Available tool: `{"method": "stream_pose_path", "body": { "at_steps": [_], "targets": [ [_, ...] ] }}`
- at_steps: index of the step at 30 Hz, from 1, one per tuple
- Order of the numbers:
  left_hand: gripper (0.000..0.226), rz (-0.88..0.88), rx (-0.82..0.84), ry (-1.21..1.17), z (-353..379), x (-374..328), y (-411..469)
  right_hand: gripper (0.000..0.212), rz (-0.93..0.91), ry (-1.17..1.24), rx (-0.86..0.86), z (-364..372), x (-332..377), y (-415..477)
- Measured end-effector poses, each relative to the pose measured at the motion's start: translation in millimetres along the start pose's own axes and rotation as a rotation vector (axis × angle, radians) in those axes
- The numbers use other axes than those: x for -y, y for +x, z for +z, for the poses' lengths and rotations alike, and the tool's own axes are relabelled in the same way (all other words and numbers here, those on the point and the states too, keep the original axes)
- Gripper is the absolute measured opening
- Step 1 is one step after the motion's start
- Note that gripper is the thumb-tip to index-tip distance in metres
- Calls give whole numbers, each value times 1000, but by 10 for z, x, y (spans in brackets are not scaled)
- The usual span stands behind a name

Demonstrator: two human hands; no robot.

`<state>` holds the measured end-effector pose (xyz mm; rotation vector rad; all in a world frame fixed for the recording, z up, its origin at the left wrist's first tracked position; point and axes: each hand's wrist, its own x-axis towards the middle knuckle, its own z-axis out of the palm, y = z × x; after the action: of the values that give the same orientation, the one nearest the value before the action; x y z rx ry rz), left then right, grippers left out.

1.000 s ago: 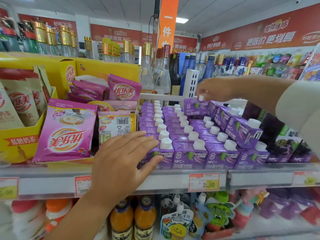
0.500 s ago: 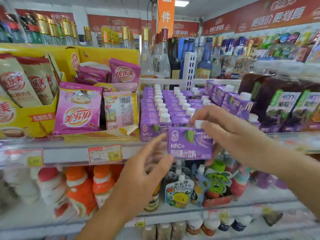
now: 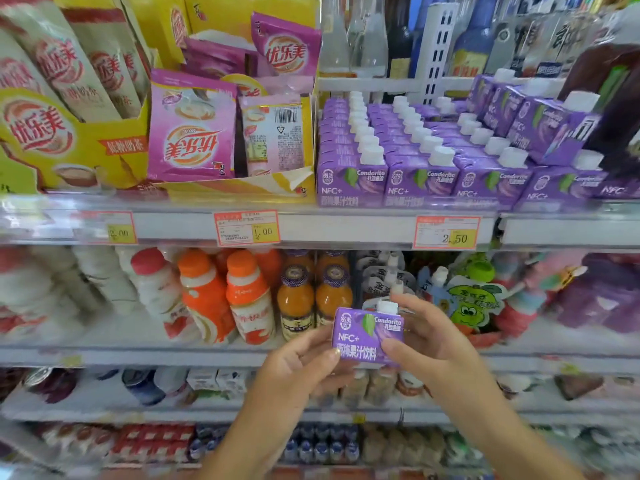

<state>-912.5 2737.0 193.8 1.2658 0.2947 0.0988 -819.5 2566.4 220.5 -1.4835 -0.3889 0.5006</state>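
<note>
A small purple juice carton (image 3: 363,336) with a white cap is held in front of the shelves, label toward me. My left hand (image 3: 298,372) pinches its left edge with thumb and fingers. My right hand (image 3: 429,344) grips its right side, thumb on the front and fingers behind. Rows of the same purple cartons (image 3: 415,147) fill the upper shelf at the right.
Pink and beige milk-tea packets (image 3: 190,133) stand in yellow display boxes at the upper left. Price tags (image 3: 446,233) line the shelf edge (image 3: 346,226). Orange and white drink bottles (image 3: 221,296) and pouches fill the lower shelf, with more bottles further down.
My right hand lifted one carton off the back of the stack and brought it down and toward me. My left hand left the shelf front and took hold of the carton's left side.
</note>
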Motion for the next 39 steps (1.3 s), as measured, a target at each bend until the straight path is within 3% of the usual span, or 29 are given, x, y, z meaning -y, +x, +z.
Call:
{"method": "stream_pose_path", "body": {
  "at_steps": [5, 8, 11, 14, 19, 22, 29, 35, 39],
  "targets": [
    [48, -29, -46, -66, -14, 42, -43, 43, -53, -11, -139, 85, -145, -6],
    [43, 0, -50, -21, 9, 48, -39, 36, -79, -105, -115, 159, -171, -38],
    [31, 39, -69, 4, 66, 38, -36, 59, -35, -126, -60, 227, -190, -78],
    [31, 27, -67, 5, 96, 41, -31, 78, -50, -160, -40, 249, -228, -106],
    [47, -43, 36, -116, 127, -16, -27, 58, -68, -44, 40, 230, -163, -172],
    [44, -92, 112, -161, 183, -39, -26, 32, -31, -66, 70, 234, -139, -236],
    [45, 18, 28, -17, 263, -34, -18, 42, -96, -178, 55, 188, -143, -247],
    [45, -8, 73, -76, 183, -21, -31, 37, -39, 12, -31, 63, -207, -188],
    [45, -2, 93, -17, 171, 6, -33, 40, -22, -18, -79, 62, -260, -176]
  ]
}}
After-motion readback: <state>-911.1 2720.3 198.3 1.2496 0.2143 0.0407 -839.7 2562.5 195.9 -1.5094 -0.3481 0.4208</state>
